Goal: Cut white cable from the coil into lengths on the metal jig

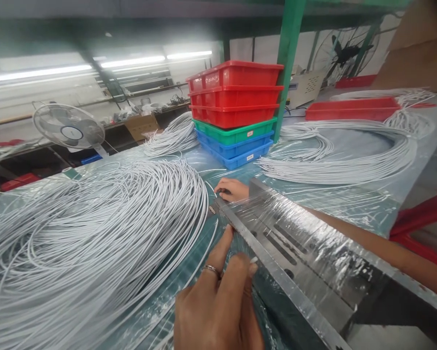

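My left hand (218,296), with a ring on it, is in front of a metal machine housing (280,243). Its index finger reaches to the housing's near edge; the other fingers are curled, with a short white cable end (253,260) showing at their tips. Beyond the housing, my right hand (233,189) has its fingers pinched at a thin white cable (210,185), close to the housing's left end. Part of the right forearm is hidden behind the housing. A large loose coil of white cables (131,218) lies left of both hands.
Red, green and blue trays (236,112) are stacked beside a green post (289,73). More cable coils (335,170) lie on the right, near a red tray (349,109). A fan (68,126) stands at the left, and a red stool (426,214) at the right edge.
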Demonstrator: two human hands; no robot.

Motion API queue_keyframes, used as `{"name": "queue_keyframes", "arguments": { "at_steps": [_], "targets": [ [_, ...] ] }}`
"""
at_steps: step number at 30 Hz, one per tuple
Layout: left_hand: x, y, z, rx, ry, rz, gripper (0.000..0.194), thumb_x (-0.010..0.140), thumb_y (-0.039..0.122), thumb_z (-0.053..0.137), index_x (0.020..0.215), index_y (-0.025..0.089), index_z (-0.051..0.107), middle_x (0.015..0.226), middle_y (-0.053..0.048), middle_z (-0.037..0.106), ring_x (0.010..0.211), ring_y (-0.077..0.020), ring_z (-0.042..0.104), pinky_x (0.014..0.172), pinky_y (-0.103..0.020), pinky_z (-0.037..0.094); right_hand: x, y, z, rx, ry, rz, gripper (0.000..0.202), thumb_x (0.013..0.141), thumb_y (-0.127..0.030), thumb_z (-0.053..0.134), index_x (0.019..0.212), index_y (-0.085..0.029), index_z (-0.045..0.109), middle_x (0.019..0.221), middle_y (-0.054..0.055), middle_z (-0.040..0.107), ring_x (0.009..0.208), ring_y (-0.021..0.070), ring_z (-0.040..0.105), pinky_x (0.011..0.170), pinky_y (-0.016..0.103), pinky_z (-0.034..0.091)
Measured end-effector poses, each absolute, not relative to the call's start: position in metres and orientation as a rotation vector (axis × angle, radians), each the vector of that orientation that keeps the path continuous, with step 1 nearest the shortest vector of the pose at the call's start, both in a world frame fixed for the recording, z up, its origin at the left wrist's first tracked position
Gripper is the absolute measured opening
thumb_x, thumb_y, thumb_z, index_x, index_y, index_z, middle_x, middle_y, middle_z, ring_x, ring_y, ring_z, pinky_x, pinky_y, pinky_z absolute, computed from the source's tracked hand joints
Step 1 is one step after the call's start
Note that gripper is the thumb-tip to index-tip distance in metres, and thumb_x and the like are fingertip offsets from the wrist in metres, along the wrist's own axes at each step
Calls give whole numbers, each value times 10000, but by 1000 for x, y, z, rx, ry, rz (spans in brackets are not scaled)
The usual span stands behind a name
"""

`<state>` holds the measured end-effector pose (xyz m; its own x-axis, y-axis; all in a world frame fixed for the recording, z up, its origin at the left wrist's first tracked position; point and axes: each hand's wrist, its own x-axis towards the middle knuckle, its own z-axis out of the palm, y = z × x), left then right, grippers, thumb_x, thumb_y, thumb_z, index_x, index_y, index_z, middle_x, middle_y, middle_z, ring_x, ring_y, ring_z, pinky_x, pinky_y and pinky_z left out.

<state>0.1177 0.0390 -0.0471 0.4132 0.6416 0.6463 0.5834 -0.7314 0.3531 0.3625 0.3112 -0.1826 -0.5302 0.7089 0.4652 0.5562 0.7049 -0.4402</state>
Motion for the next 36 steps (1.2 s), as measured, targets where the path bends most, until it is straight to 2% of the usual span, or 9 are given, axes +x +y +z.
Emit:
{"name": "queue_keyframes", "arguments": {
  "at_steps": [3,9,14,17,20,25,30,36],
  "targets": [
    [117,39,-48,2586,1108,1231,234,1016,52,482,1073,234,618,1247,-64,680,903,-202,752,575,-224,598,364,311,-183,-981,-2284,297,301,887,-165,601,1158,-127,728,1070,68,609,879,116,582,855,217,452],
    [119,41,-50,2578,1077,1241,240,1001,53,480,1078,216,639,1111,-83,707,791,-206,743,706,-306,657,367,307,-183,-1009,-2295,269,241,919,-208,551,1075,-141,722,1122,72,613,944,126,589,864,231,460],
    [124,35,-46,2516,1126,1251,229,979,78,452,1046,200,633,1240,-113,686,951,-261,744,805,-390,666,360,292,-167,-957,-2293,309,300,931,-283,520,1107,-151,724,1029,97,630,892,163,624,831,282,503],
    [130,31,-45,2505,1245,1177,184,962,88,503,1006,211,632,1384,-76,621,807,-242,734,707,-382,661,360,289,-164,-925,-2266,331,315,919,-341,505,1092,-191,721,1026,111,638,885,197,650,807,331,524],
    [137,29,-48,2496,1455,1188,136,878,110,617,935,227,655,1417,-29,599,654,-232,684,563,-386,613,362,292,-168,-925,-2246,345,306,888,-342,483,1066,-244,713,997,104,640,864,209,659,788,355,539],
    [137,28,-48,2511,1481,1085,155,823,115,643,934,217,679,1425,-61,591,746,-247,708,612,-360,614,363,290,-170,-972,-2268,345,309,933,-361,453,1108,-283,696,1055,97,629,913,209,660,815,363,554],
    [127,31,-45,2602,1294,1035,252,800,154,644,1041,226,658,1431,-100,582,595,-212,649,585,-384,619,362,285,-163,-991,-2306,353,341,982,-430,435,1154,-272,683,1110,112,618,943,218,654,831,383,551],
    [143,30,-51,2545,1516,1155,215,702,122,700,887,227,668,1346,-109,634,561,-215,634,576,-407,619,362,282,-157,-1016,-2326,376,344,983,-495,448,1156,-305,676,1113,111,617,938,225,653,808,386,552]
  ]
}}
